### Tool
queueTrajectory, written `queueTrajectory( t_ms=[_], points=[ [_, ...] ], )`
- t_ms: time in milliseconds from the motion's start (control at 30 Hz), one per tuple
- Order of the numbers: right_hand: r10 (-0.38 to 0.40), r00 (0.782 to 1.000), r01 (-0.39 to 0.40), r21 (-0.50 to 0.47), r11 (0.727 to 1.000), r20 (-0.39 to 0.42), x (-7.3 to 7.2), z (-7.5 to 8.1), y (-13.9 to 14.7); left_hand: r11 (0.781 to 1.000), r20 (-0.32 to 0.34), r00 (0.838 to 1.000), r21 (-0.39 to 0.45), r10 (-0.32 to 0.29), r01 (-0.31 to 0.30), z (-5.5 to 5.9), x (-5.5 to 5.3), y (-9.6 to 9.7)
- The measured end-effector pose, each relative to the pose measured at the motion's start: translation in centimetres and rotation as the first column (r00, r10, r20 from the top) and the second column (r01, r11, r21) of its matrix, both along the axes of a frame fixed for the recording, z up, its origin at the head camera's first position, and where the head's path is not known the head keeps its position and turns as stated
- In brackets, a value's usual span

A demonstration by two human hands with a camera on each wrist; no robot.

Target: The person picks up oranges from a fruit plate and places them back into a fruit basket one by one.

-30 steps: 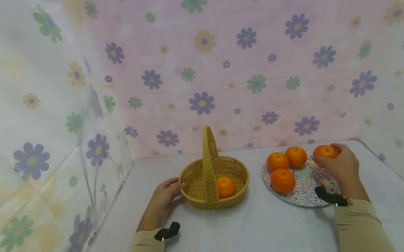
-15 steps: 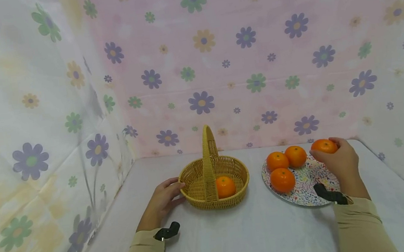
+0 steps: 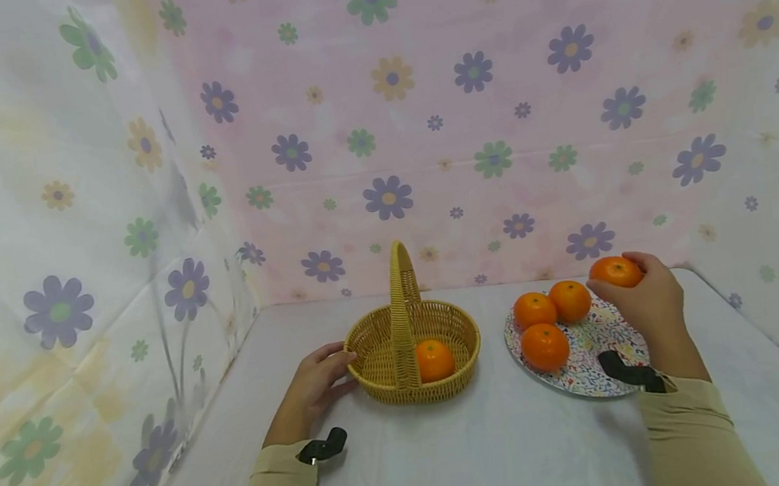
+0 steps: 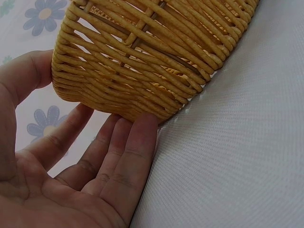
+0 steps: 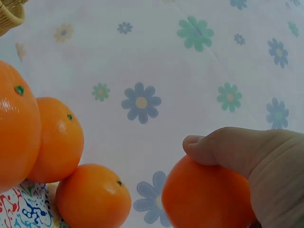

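My left hand (image 3: 314, 386) holds the left end of a yellow wicker basket (image 3: 453, 389); in the left wrist view its thumb is at the rim and the fingertips (image 4: 144, 124) lie against the woven wall. One mandarin orange (image 3: 436, 361) sits in the basket, right of the tall handle (image 3: 401, 318). Over the back right of a colourful speckled plate (image 3: 594, 368), my right hand (image 3: 650, 300) grips another mandarin orange (image 5: 206, 197), thumb across its near side. Three more mandarin oranges (image 3: 544, 347) are grouped on the plate's left part.
Basket and plate stand side by side on a white-covered table (image 3: 415, 464), with a gap of bare cloth between them. Flower-printed curtains (image 3: 435, 133) close off the back and both sides. A dark camera mount sits on each wrist.
My right hand has lifted its mandarin orange up off the plate and shifted it slightly left. The left hand, the basket and the other mandarin oranges stay where they were.
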State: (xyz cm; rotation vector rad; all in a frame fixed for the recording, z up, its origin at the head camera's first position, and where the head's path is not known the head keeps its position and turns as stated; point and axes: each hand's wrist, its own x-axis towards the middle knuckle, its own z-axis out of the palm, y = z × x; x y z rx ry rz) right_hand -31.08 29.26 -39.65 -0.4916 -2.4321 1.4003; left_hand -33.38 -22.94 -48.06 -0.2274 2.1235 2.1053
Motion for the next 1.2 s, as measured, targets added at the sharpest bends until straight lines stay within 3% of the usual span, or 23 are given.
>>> queueTrajectory(
  t_ms=[767, 1033, 1200],
  points=[
    [0.100, 0.994, -0.096, 0.105, 0.990, -0.034, 0.1, 1.4, -3.1, 1.000, 0.007, 1.000, 0.003, -0.009, 0.009, 0.1, 0.1, -0.1],
    [0.130, 0.991, -0.124, 0.132, 0.983, -0.040, -0.1, 1.3, -3.9, 1.000, 0.023, 1.000, 0.004, -0.019, 0.018, 0.2, 0.1, -0.1],
    [0.164, 0.983, -0.149, 0.166, 0.975, -0.082, 0.0, 1.4, -4.8, 1.000, 0.024, 1.000, -0.004, -0.017, 0.017, 0.2, -0.1, -0.1]
  ],
)
